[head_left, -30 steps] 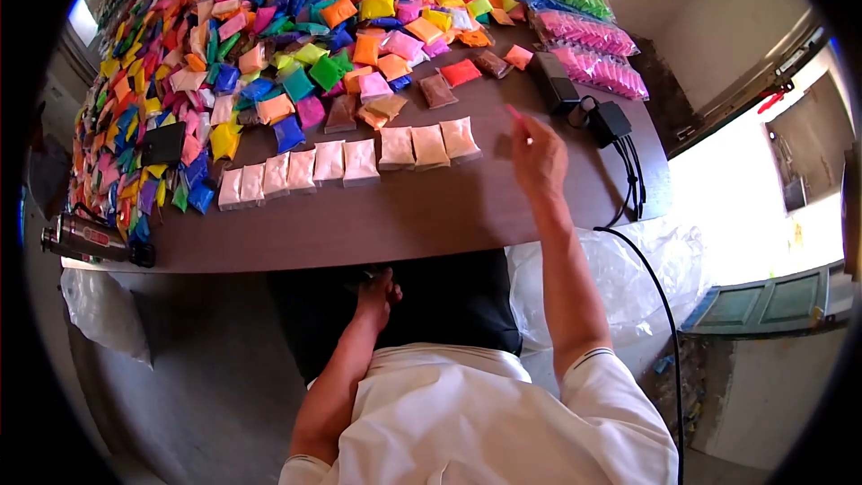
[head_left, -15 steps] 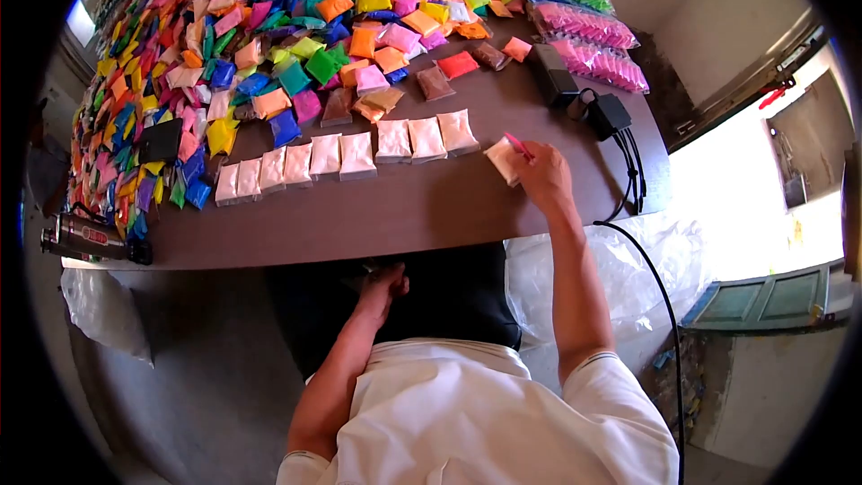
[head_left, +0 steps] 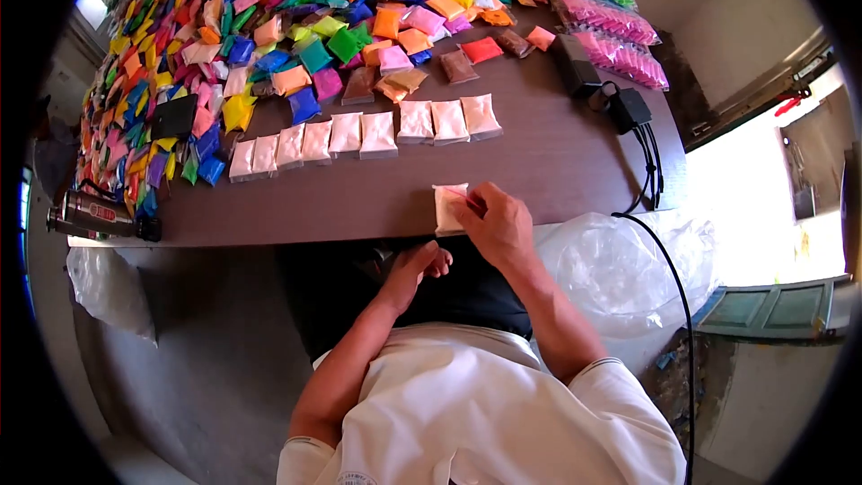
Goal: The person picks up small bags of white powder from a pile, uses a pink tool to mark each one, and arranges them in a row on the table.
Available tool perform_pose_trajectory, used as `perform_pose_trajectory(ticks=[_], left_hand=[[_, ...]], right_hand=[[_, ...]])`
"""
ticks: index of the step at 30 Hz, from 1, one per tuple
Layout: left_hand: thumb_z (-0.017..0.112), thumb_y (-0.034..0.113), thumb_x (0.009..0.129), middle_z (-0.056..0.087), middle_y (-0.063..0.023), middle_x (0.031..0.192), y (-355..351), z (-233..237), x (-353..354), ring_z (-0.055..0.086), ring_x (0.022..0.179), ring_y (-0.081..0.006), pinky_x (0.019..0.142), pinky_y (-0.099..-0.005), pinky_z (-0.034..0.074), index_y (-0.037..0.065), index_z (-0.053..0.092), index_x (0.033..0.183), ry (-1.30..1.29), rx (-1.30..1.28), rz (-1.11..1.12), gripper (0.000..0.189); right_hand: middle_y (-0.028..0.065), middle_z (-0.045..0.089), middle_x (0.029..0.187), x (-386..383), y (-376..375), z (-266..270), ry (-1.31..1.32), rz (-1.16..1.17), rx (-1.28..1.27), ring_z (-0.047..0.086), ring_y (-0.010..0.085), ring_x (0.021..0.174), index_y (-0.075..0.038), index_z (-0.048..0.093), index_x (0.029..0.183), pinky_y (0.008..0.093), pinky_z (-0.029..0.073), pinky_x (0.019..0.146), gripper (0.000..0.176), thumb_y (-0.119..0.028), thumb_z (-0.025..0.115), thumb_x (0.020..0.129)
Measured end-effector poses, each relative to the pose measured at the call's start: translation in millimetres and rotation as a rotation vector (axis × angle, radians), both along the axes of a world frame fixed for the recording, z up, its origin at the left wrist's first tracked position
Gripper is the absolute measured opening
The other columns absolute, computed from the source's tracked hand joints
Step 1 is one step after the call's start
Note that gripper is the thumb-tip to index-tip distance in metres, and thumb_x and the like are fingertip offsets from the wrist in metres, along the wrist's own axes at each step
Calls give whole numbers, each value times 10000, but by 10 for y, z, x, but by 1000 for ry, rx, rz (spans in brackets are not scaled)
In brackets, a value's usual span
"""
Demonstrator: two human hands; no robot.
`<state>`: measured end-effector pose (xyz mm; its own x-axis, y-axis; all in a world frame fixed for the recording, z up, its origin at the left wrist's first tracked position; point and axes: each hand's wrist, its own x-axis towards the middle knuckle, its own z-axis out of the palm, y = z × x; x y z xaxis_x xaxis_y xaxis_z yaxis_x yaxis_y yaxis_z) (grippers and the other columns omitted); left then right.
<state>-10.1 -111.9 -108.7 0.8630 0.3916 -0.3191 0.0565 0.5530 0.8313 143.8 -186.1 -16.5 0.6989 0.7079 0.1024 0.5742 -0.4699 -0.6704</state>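
My right hand grips a small clear packet with pale, whitish content at the table's front edge. A thin pink-red stick-like item also sits between its fingers; its kind is hard to make out. My left hand is over my lap, just below the packet and apart from it. Its thumb is raised away from the loosely curled fingers, and nothing shows between them. Beyond both hands, a row of similar pale packets lies flat across the brown table.
A large heap of colourful packets covers the table's back and left. Bagged pink packets are stacked at the back right, near a black box and adapter with cables. A metal flask lies at the left edge.
My right hand has brought the pale packet left and toward me, to the table's front edge. My left hand has risen rightward toward it, its thumb lifting. The view has shifted slightly.
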Motion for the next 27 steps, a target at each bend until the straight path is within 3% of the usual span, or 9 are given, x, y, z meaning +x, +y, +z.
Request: perform_pose_trajectory(ticks=[4,8,13,16,19,23,27], left_hand=[[466,434,932,580,-56,758,-37,230,94,515,716,-109,679,-252,393,55,580,737,-148,26,41,441],[441,479,936,564,-32,774,-36,317,157,512,708,-116,674,-249,408,70,566,765,-12,135,19,460],[441,462,943,583,-53,695,-89,399,197,521,622,-104,588,-229,396,40,572,706,29,175,103,502],[457,524,913,586,-65,723,-74,370,193,562,672,-125,630,-255,457,64,525,728,35,183,62,501],[451,497,927,579,-74,677,-112,399,216,529,602,-118,568,-237,425,44,527,676,17,144,123,524],[461,503,920,569,-76,661,-108,385,192,541,599,-127,573,-237,442,53,508,660,34,94,120,522],[471,512,912,468,-24,627,-106,386,199,536,631,-146,591,-269,442,87,478,706,40,35,92,472]], right_hand=[[147,629,721,-167,15,12,12,27,-6,617,334,673,-44,603,824,392,477,606,243,-262,683,754],[162,626,726,-214,22,-28,4,56,35,616,353,696,-46,581,765,421,479,603,202,-239,627,800],[229,593,759,40,-65,18,125,142,128,568,431,735,-28,546,852,466,451,635,184,-197,494,904],[233,592,788,107,-101,28,156,193,197,563,430,748,-30,534,889,472,441,630,179,-199,482,914],[217,600,814,120,-91,38,153,262,105,570,416,760,-28,539,875,463,448,634,192,-215,505,902],[181,614,829,105,-58,57,39,345,27,586,388,759,-30,552,842,451,459,631,204,-230,537,879],[148,626,832,56,-7,58,-107,375,-32,602,358,744,-31,577,803,444,469,622,206,-233,567,840]])
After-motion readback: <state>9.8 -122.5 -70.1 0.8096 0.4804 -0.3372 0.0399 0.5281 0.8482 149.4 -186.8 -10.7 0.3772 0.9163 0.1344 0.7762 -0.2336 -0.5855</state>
